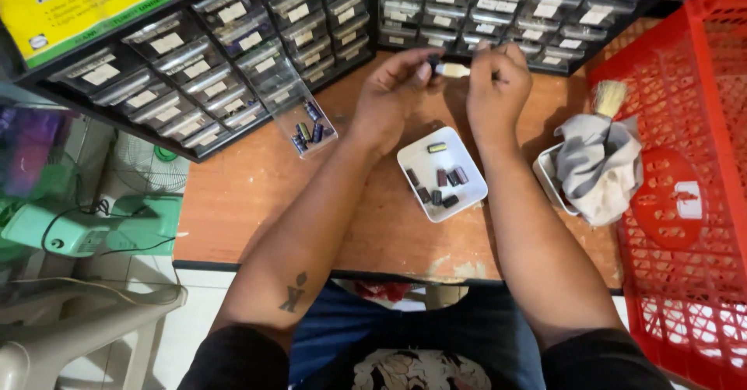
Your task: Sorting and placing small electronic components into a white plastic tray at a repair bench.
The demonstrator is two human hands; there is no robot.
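Above the wooden table [249, 195], left hand [397, 86] and right hand [498, 86] pinch one small pale cylinder [453, 69] between them.

A small cream-coloured cylinder [453, 70] lies level, pinched at both ends, up over the table's [257, 195] far edge, a dark bit at its left tip.

Worn orange-brown surface [257, 195] bears white tray [424, 160], clear drawer [307, 129], drawer cabinets [194, 55], cloth-filled tub [548, 176], red crate [685, 281].

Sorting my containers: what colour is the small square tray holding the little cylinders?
White, seen in the head view: the square tray on the wooden table.
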